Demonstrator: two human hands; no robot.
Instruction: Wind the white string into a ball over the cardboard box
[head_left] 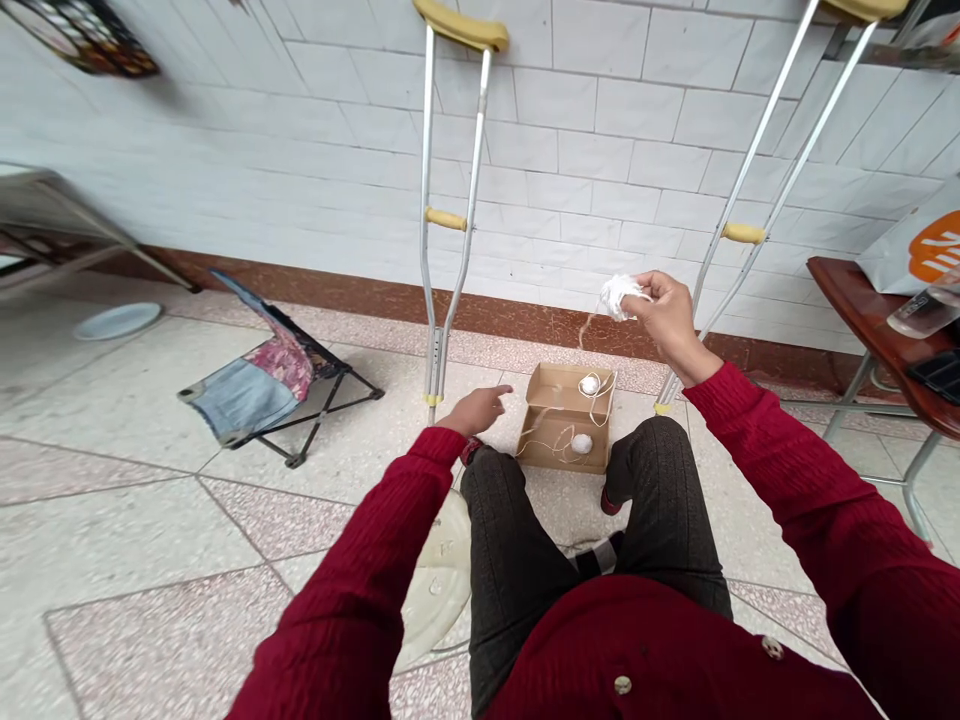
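The right hand (670, 320) pinches a fluffy white string bundle (615, 297) between its fingers, a tan strand (584, 328) dangling. Below them, an open cardboard box (544, 380) holds two white balls (581, 443). Left of them, the left hand (480, 408) extends one finger; its grip I cannot tell. Behind the right wrist stands a crutch (742, 180).

Crutches (447, 219) and folding chair (244, 395)

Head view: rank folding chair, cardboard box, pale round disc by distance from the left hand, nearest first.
From the left hand:
1. Cardboard box: just to its right, lying open.
2. Folding chair: to its left.
3. Pale round disc: far left, beyond the chair.
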